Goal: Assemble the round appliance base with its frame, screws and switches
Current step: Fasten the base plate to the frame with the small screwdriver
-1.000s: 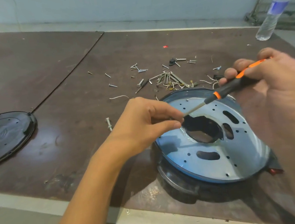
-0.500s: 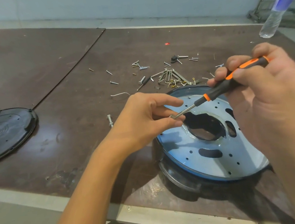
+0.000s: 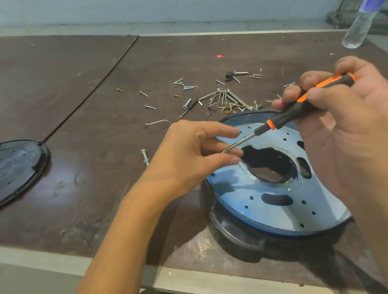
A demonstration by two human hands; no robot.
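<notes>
Dark brown boards cover the desk [image 3: 84, 86], with a seam running from the upper middle of the frame down to the left, and a pale wall stands behind it. At the upper right a clear water bottle [image 3: 364, 12] with a blue label stands near the desk's far edge. A black round cover [image 3: 10, 172] lies flat at the left edge, well apart from everything else.

Loose screws [image 3: 187, 86] and bent metal pieces [image 3: 221, 97] are scattered across the middle of the frame. A thin white wire [image 3: 158, 122] lies just below them, and a single bolt [image 3: 145, 157] lies beside the left wrist.

The round appliance base [image 3: 225, 226] sits at the lower right, near the desk's front edge. It is black and glossy, and it tilts up toward the viewer. On top of it lies the frame [image 3: 276, 219], a pale metal disc with a blue rim, small holes, oval slots and a large dark opening in its centre.

The right hand [image 3: 355, 128] is curled round the black-and-orange handle of a screwdriver [image 3: 302, 108], high at the right of the frame. The shaft slants down and to the left, above the frame. The left hand [image 3: 189, 156] reaches in from the lower left. Its thumb and middle finger pinch at the screwdriver's tip and its index finger is stretched out above. Whether a screw sits between those fingertips is too small to tell.
</notes>
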